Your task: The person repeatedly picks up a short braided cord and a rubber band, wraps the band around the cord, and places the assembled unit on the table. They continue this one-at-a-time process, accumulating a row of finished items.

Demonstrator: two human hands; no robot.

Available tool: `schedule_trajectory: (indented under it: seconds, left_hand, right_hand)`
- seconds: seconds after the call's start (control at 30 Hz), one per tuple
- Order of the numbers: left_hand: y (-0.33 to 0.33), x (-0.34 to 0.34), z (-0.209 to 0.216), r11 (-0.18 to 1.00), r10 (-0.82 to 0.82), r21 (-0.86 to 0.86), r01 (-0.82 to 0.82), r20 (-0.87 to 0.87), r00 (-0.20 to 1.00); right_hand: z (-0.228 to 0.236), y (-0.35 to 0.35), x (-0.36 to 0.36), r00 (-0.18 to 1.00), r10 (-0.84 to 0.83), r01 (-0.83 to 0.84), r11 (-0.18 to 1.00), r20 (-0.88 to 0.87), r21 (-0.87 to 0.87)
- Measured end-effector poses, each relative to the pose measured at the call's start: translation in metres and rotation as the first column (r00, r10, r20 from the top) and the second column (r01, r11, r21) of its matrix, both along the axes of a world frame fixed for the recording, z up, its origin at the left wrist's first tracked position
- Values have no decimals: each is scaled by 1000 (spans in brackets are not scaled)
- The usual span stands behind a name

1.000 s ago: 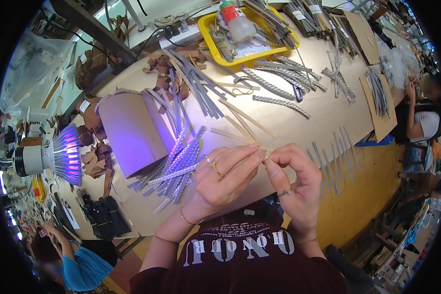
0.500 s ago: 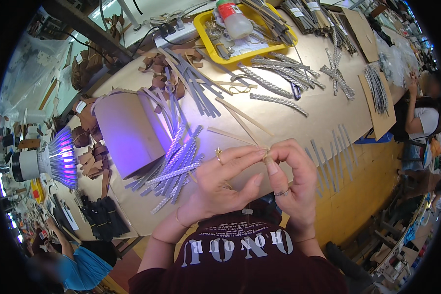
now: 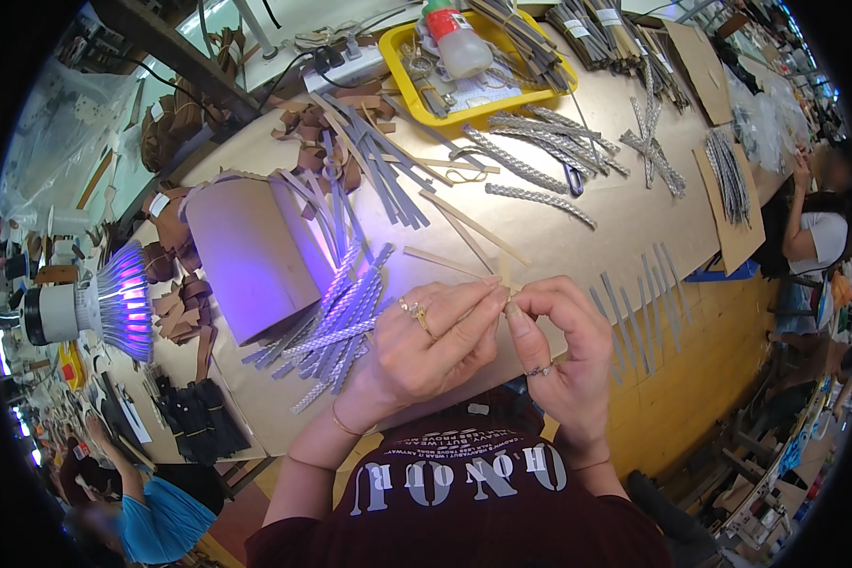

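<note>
My left hand (image 3: 426,346) and my right hand (image 3: 563,346) meet fingertip to fingertip over the near edge of the cardboard-covered table (image 3: 625,222). Together they pinch a thin tan strip (image 3: 502,284) that sticks up between thumbs and forefingers. Just left of my left hand lies a heap of braided silver strips (image 3: 336,317). Loose tan strips (image 3: 464,227) lie just beyond my fingers. A row of flat grey strips (image 3: 634,308) lies to the right of my right hand.
A yellow tray (image 3: 417,85) holding a bottle stands at the far side, with grey strips (image 3: 388,161) and braided pieces (image 3: 540,194) near it. A cardboard box (image 3: 241,256) and a purple-lit lamp (image 3: 104,308) sit left. Other people work at the right (image 3: 824,227) and lower left (image 3: 151,516).
My hands have stayed together on the strip, the fingers shifting slightly along it. The view has moved a little closer to the table.
</note>
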State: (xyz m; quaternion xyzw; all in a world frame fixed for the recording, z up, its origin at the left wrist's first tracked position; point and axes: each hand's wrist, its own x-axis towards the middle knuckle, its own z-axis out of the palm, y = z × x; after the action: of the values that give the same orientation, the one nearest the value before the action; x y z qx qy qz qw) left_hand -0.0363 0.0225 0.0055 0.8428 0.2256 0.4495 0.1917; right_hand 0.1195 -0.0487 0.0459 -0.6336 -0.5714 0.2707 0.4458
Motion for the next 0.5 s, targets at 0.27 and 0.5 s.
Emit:
schedule_trajectory:
  seconds: [0.27,0.5]
  left_hand:
    - [-3,0,2,1000,15,-10,-15,2,1000]
    - [-11,-2,16,865,-19,-498,59,86,996]
  right_hand:
    - [0,-1,-3,1000,-17,17,1000,0,9]
    - [-2,-2,-3,1000,1,-1,1000,-2,20]
